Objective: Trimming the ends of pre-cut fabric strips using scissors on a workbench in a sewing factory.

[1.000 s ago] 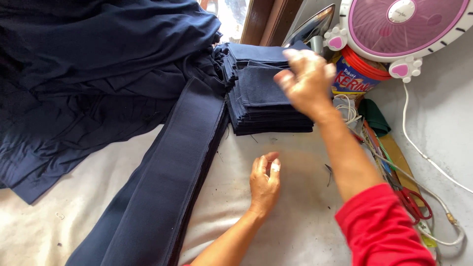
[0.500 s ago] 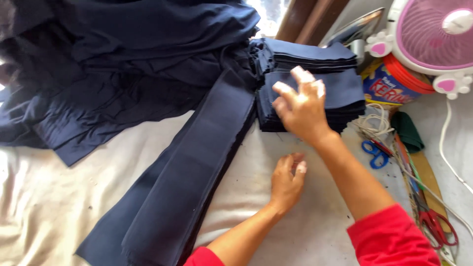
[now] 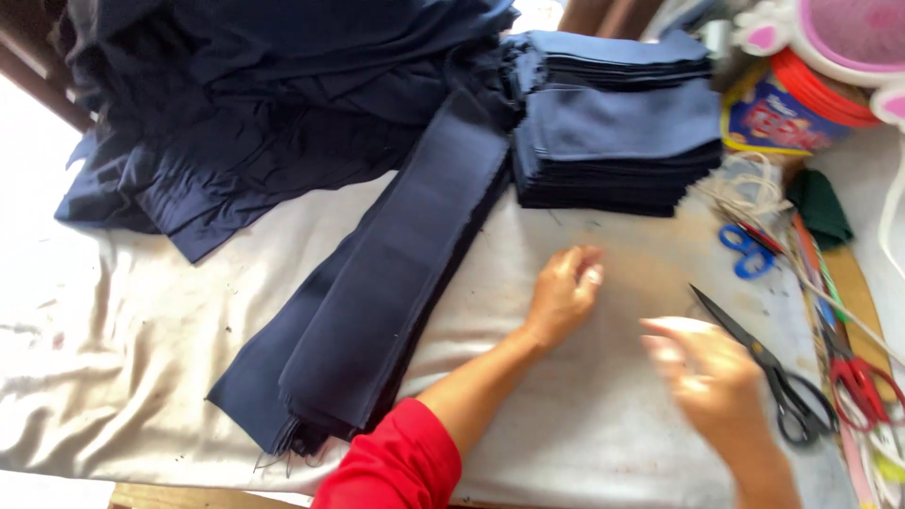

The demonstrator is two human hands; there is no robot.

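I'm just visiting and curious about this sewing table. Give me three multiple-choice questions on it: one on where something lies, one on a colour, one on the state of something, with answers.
1. Where do the black scissors lie?
A. on the stack of folded pieces
B. on the pale cloth, just beyond the right hand
C. under the long strips

2. What colour is the stack of folded pieces?
A. dark navy blue
B. red
C. white

3. What is the left hand doing?
A. gripping scissors
B. resting empty on the cloth-covered table
C. lifting the long strips

Answers:
1 B: they lie flat beside the blurred right hand.
2 A: it matches the long strips.
3 B: nothing is held; the fingers curl on the table.
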